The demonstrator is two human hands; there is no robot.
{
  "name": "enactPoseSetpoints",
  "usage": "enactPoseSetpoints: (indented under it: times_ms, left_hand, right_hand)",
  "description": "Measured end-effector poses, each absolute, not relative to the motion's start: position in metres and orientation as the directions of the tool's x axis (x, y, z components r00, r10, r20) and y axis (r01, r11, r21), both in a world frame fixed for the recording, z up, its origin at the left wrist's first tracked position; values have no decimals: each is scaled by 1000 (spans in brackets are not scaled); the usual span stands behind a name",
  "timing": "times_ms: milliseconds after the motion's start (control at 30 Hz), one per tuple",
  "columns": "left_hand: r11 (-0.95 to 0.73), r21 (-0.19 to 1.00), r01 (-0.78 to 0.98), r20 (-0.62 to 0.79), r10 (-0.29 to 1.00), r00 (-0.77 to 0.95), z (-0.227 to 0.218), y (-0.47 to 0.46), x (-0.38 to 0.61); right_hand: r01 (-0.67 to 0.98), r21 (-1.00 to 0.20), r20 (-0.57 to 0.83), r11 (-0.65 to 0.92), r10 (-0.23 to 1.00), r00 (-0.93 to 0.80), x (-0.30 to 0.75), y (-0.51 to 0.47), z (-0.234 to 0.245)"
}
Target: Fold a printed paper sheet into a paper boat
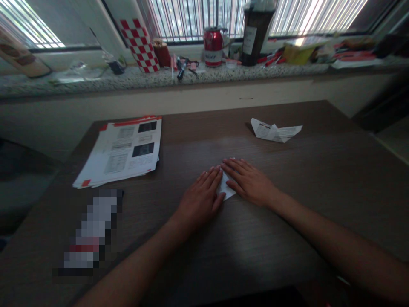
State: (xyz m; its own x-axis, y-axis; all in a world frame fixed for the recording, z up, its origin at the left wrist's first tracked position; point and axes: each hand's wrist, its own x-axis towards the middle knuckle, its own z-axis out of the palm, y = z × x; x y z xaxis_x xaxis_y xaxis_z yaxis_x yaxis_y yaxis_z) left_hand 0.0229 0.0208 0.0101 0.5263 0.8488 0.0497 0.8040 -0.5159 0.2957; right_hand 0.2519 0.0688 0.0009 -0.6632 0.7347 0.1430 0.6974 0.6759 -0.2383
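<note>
A small folded piece of white paper (227,192) lies flat on the brown table (204,256), mostly covered by both hands. My left hand (203,196) rests on its left side, palm down with fingers stretched out. From the right, my right hand (247,181) lies flat over the paper, its fingers extended and its thumb on the paper. The fingertips of the two hands nearly meet at the paper's upper end. Farther back on the right sits a folded paper boat (275,131) with print on it.
A stack of printed sheets (124,149) lies at the back left. Nearer on the left is a blurred-out rectangular object (91,232). Along the granite windowsill (191,79) stand a red can (213,47), a checkered paper piece (139,44), a dark bottle (255,36) and a yellow container (298,51).
</note>
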Motion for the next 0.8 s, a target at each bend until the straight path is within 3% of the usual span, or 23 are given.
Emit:
enactPoseSetpoints:
  times_ms: [800]
  left_hand:
    - [-479,306,823,31,869,494,11,23,24]
  right_hand:
    - [726,-225,147,650,759,-634,252,70,-4]
